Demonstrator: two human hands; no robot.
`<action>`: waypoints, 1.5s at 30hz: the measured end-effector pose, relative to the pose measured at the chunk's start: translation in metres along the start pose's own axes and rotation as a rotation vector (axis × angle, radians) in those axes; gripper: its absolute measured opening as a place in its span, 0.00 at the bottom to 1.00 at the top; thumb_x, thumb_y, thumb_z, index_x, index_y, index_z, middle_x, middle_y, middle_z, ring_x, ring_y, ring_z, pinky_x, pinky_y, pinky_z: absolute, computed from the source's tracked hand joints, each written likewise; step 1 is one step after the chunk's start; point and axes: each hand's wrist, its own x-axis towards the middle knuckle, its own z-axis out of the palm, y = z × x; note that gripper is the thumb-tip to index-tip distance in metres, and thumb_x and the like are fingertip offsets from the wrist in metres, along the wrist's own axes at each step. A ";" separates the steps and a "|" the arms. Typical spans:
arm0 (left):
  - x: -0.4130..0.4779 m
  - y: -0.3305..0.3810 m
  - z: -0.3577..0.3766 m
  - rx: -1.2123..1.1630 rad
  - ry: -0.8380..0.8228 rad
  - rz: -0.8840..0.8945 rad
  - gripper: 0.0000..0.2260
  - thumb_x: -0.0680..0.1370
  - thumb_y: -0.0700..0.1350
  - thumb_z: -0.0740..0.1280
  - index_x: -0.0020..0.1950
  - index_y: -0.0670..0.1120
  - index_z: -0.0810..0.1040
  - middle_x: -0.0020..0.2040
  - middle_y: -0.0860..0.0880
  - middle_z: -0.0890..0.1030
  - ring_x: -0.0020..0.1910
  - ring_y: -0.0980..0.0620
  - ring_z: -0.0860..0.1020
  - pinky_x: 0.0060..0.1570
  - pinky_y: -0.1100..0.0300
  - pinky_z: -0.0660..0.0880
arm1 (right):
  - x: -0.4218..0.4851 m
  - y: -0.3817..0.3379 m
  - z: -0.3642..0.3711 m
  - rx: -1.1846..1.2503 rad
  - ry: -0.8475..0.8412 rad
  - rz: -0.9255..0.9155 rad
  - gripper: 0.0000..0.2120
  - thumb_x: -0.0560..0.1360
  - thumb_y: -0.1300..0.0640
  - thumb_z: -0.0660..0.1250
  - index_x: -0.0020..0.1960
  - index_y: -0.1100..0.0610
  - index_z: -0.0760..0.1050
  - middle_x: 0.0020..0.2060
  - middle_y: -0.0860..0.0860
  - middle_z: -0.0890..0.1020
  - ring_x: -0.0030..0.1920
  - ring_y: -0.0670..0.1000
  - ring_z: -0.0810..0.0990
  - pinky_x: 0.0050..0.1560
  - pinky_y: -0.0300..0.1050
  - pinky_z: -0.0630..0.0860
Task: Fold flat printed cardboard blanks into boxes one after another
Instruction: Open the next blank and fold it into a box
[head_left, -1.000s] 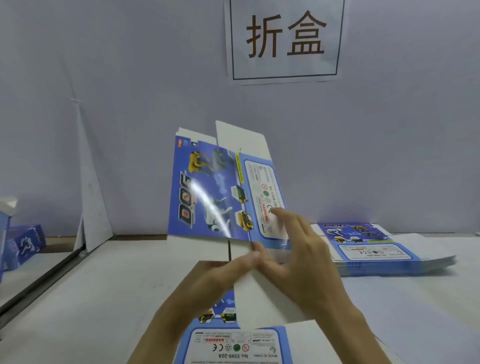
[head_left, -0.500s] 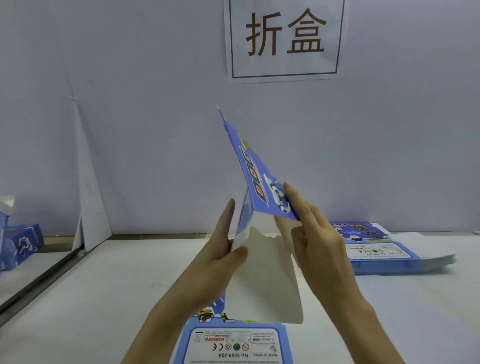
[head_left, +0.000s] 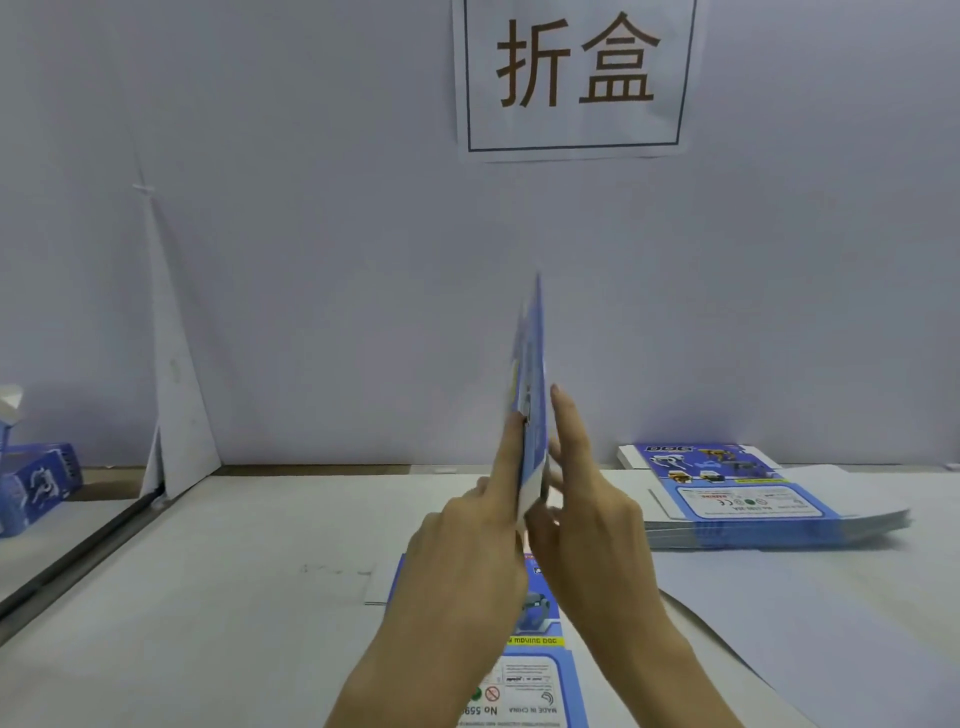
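A blue printed cardboard blank (head_left: 532, 364) stands upright and edge-on to me above the table, folded nearly flat. My left hand (head_left: 467, 551) presses straight fingers against its left face. My right hand (head_left: 587, 525) presses straight fingers against its right face, so the blank is squeezed between the two hands. Its lower white edge sits between my palms; both thumbs are hidden. Another flat blank (head_left: 535, 670) lies on the table under my wrists, its label side up.
A stack of flat blanks (head_left: 753, 504) lies at the back right. Folded blue boxes (head_left: 36, 483) stand at the far left beyond a dark gap (head_left: 78, 551) in the table. A white card (head_left: 176, 415) leans against the wall. A paper sign (head_left: 571, 78) hangs above.
The blank was open with its printed face toward me, then turned edge-on. Both hands have closed together and flattened it between them.
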 end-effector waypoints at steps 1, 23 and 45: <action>0.001 0.001 0.000 -0.019 0.020 -0.023 0.44 0.80 0.44 0.58 0.60 0.69 0.18 0.40 0.53 0.69 0.37 0.54 0.69 0.41 0.64 0.68 | -0.001 0.001 0.002 0.035 0.016 0.014 0.39 0.72 0.68 0.65 0.76 0.46 0.54 0.45 0.59 0.84 0.31 0.58 0.80 0.32 0.51 0.79; 0.023 -0.049 0.001 -1.288 -0.131 0.077 0.50 0.56 0.63 0.79 0.73 0.56 0.62 0.62 0.50 0.79 0.58 0.43 0.80 0.49 0.50 0.79 | -0.008 -0.002 0.008 0.091 -0.113 -0.303 0.28 0.79 0.58 0.61 0.75 0.47 0.56 0.74 0.55 0.63 0.49 0.55 0.80 0.37 0.48 0.81; 0.026 -0.080 -0.008 -1.276 0.092 0.216 0.28 0.61 0.47 0.73 0.59 0.44 0.72 0.50 0.47 0.84 0.49 0.46 0.83 0.42 0.58 0.80 | 0.011 0.017 -0.036 0.498 -0.487 0.045 0.41 0.68 0.55 0.62 0.74 0.30 0.49 0.71 0.29 0.61 0.71 0.36 0.63 0.63 0.41 0.73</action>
